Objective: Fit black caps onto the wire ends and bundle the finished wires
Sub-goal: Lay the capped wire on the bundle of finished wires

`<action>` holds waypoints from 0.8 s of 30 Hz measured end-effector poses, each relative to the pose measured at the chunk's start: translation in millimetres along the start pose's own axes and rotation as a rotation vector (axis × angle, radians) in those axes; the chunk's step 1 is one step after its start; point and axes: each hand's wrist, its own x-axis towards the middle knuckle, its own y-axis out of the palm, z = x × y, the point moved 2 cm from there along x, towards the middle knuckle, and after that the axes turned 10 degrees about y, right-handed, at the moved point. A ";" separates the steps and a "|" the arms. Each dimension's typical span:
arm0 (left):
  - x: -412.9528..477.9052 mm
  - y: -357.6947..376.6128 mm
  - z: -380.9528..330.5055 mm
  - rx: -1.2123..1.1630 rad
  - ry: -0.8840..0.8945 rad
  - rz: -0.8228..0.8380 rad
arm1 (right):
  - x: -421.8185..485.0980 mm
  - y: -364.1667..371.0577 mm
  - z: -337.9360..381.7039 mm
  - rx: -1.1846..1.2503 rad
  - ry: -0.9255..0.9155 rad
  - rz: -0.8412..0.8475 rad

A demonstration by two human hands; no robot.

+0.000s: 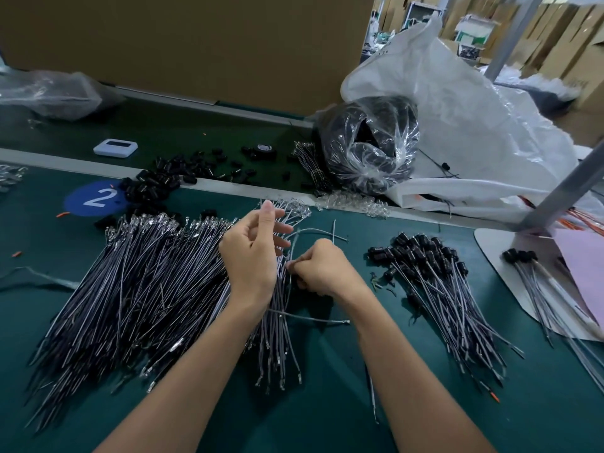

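Note:
A big fan of uncapped grey wires lies on the green table, left of centre. My left hand holds a small bunch of these wires upright-ish, fingers partly spread above it. My right hand pinches a loose grey tie wire that curls around the bunch. Loose black caps lie scattered at the back left. A pile of finished wires with black caps lies to the right.
A clear bag of black parts and a large white plastic bag sit at the back right. A white device lies beyond the grey divider strip. A metal post and pink sheet stand at the right.

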 end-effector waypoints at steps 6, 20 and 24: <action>1.2 -0.9 3.0 0.023 -0.028 0.016 | -11.9 -14.4 -13.7 0.416 -0.035 0.036; 1.5 4.4 -4.7 0.314 0.120 0.254 | -30.8 -56.4 -49.6 0.833 -0.423 -0.330; 25.0 -15.8 -32.7 0.772 0.135 0.475 | -27.9 -46.3 -51.4 0.567 -0.495 -0.567</action>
